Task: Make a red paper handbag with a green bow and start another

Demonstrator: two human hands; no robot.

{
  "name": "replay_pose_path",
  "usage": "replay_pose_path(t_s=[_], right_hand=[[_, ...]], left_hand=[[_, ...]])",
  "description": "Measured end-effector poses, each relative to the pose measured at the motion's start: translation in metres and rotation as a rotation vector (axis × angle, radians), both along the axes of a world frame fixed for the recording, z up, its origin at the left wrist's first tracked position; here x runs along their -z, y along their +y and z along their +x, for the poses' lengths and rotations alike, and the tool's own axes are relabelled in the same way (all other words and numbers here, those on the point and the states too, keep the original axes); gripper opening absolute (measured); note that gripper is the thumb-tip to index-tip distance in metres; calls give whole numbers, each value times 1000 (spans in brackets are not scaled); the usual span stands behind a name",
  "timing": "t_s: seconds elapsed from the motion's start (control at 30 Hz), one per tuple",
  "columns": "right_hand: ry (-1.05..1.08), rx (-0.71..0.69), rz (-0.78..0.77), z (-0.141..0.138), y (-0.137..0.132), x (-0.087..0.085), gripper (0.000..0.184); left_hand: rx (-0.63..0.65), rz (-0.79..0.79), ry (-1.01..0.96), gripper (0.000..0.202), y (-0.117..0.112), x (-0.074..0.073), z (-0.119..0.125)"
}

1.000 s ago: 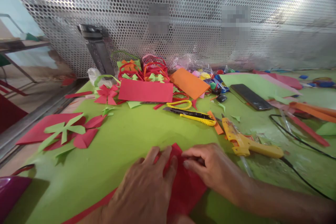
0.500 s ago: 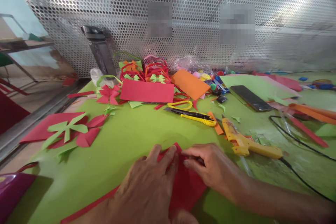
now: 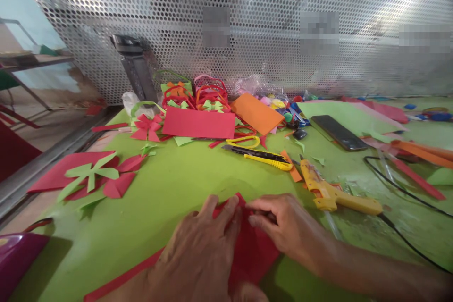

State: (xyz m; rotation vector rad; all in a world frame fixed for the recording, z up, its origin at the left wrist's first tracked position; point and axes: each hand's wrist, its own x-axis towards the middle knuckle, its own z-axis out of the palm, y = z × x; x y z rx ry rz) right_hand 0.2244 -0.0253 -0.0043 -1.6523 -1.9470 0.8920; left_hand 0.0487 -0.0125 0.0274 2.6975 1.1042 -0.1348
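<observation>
A: ok so what's the person got under their fingers? can't quite see from over here

B: red sheet [image 3: 253,257], near side of the table [image 3: 173,177], about the middle. left hand [image 3: 203,250] is flat on top of it, fingers stretched out

A: and the right hand [image 3: 286,224]?

B: thumb and forefinger are at the sheet's far end, other fingers curled under. honestly can't tell if it's pinching the red stuff or just touching it

A: lol fair. that a glue gun [image 3: 331,197] by the right hand?

B: yep, yellow one, lying just beyond it to the right. black phone [image 3: 339,133] farther back on the same side

A: and the left?

B: light green flower cutout [image 3: 91,175] on some red pieces, grey bottle [image 3: 138,75] at the far left by the perforated metal panel [image 3: 170,23]
</observation>
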Motion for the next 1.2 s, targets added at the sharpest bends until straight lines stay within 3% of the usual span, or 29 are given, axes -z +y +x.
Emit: replay_pose_path(t_s=[0.3,0.73,1.0,1.2], right_hand=[[3,21,6,0,0,1,22],[6,19,7,1,1,5,20],[-24,15,19,1,0,6,21],[-112,-66,70,-1,0,2,21]], left_hand=[[55,10,42,83,2,5,0],[2,-124,81,88,2,-3,1],[-29,-184,130,101,3,4,0],[3,-96,40,96,3,7,-2]])
